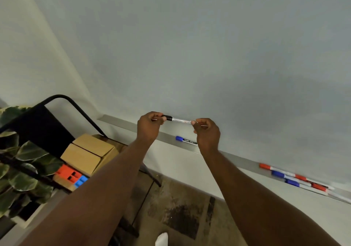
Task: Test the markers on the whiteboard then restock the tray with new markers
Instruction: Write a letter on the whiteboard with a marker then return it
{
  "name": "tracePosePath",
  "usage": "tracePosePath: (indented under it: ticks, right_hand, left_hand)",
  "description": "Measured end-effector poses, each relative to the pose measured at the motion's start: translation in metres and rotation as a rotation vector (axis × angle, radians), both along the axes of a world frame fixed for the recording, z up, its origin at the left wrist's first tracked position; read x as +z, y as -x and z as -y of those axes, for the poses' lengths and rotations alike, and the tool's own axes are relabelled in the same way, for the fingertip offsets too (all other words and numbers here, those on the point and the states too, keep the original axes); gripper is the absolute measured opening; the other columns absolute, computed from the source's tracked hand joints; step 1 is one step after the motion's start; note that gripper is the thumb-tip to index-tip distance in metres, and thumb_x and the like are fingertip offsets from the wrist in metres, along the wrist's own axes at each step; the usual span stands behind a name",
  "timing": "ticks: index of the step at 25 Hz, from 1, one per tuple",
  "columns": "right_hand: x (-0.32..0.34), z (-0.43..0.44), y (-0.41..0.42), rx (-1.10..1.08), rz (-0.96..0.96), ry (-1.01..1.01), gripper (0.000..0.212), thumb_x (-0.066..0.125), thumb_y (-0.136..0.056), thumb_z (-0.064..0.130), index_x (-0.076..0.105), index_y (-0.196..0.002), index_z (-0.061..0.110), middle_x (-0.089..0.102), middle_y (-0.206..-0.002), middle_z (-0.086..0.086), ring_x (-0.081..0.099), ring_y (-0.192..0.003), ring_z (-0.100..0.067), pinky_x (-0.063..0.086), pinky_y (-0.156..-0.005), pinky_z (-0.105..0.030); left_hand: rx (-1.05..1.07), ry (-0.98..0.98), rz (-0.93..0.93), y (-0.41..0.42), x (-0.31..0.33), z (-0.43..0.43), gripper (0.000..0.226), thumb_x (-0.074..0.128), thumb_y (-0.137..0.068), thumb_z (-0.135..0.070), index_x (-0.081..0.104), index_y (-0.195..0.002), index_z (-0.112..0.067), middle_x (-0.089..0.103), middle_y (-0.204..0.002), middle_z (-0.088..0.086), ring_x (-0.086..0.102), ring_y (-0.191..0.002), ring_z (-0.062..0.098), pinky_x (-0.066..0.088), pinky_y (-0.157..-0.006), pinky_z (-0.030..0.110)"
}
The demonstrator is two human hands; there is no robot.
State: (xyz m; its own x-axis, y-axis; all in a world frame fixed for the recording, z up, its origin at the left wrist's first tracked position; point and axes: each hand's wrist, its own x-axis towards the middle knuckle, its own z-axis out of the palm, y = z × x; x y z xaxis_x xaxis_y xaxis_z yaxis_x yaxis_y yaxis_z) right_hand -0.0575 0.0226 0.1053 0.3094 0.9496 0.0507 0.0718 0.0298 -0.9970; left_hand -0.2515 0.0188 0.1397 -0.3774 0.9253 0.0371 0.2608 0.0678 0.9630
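So both hands were up in front of the whiteboard [190, 46], sharing one black marker [178, 120] held level just above the tray [121, 122]. The left hand [149, 125] was curled closed around the black-capped end, and the right hand [206, 132] pinched the other end of the white barrel between fingertips, the rest of its fingers folded in. Whether the cap was seated or coming loose, I couldn't tell.

Down on the tray, right below that marker, lay one blue-capped marker [185, 140] on its own, partly hidden behind the right wrist. Further along to the right sat a bunch of markers [296, 177] lying close together, some overlapping. I counted three red caps and two blue caps in that pile, though the far end got blurry so there might have been more barrels than I could make out.

Off to the left was a black metal shelf [62, 98] with two plain wooden boxes [89, 152] side by side, and below them a red block [67, 173] touching a blue one [81, 181]. A leafy plant [20, 169] filled the left edge. The floor [180, 207] had a worn, dark-patterned rug, and a white sock toe [161, 239] poked in at the bottom.
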Motion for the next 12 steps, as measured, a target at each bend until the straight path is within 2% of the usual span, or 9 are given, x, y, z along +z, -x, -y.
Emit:
tracePosePath:
  ticks: [4, 5, 7, 9, 12]
  right_hand:
    - [-0.035, -0.029, 0.057, -0.029, 0.043, 0.115, 0.016, 0.078, -0.087, 0.021, 0.073, -0.097, 0.011, 0.073, -0.089, -0.003, 0.071, -0.079, -0.020, 0.047, -0.065, -0.006]
    - [-0.043, -0.036, 0.071, -0.034, 0.057, 0.137, 0.016, 0.078, -0.087, 0.022, 0.074, -0.098, 0.011, 0.073, -0.090, -0.002, 0.071, -0.081, -0.018, 0.048, -0.066, -0.007]
    - [-0.061, -0.050, 0.094, -0.045, 0.108, 0.162, 0.015, 0.077, -0.087, 0.026, 0.076, -0.098, 0.016, 0.073, -0.092, -0.001, 0.070, -0.084, -0.015, 0.054, -0.078, -0.020]
    - [-0.076, -0.060, 0.114, -0.035, 0.172, 0.186, 0.013, 0.075, -0.087, 0.027, 0.076, -0.099, 0.020, 0.073, -0.096, 0.000, 0.068, -0.089, -0.015, 0.053, -0.088, -0.030]
    - [-0.092, -0.073, 0.139, -0.020, 0.227, 0.246, 0.018, 0.072, -0.089, 0.021, 0.076, -0.107, 0.018, 0.072, -0.106, -0.002, 0.067, -0.098, -0.016, 0.046, -0.091, -0.022]
  left_hand:
    - [0.050, 0.105, -0.035, 0.052, -0.034, -0.031, 0.015, 0.078, -0.082, -0.014, 0.076, -0.097, -0.010, 0.074, -0.087, 0.003, 0.066, -0.081, 0.014, 0.049, -0.081, 0.019]
    - [0.055, 0.127, -0.050, 0.064, -0.042, -0.040, 0.015, 0.078, -0.083, -0.014, 0.076, -0.097, -0.010, 0.073, -0.086, 0.002, 0.064, -0.079, 0.013, 0.048, -0.078, 0.014]
    - [0.062, 0.164, -0.083, 0.087, -0.055, -0.055, 0.015, 0.078, -0.083, -0.014, 0.076, -0.097, -0.009, 0.071, -0.082, -0.002, 0.063, -0.077, 0.011, 0.045, -0.072, 0.006]
    - [0.064, 0.205, -0.153, 0.107, -0.069, -0.067, 0.015, 0.079, -0.083, -0.016, 0.076, -0.096, -0.011, 0.070, -0.081, -0.004, 0.065, -0.079, 0.012, 0.045, -0.074, 0.009]
    - [0.054, 0.290, -0.271, 0.132, -0.094, -0.088, 0.015, 0.073, -0.086, -0.017, 0.076, -0.101, -0.013, 0.074, -0.090, 0.001, 0.068, -0.089, 0.019, 0.049, -0.084, 0.022]
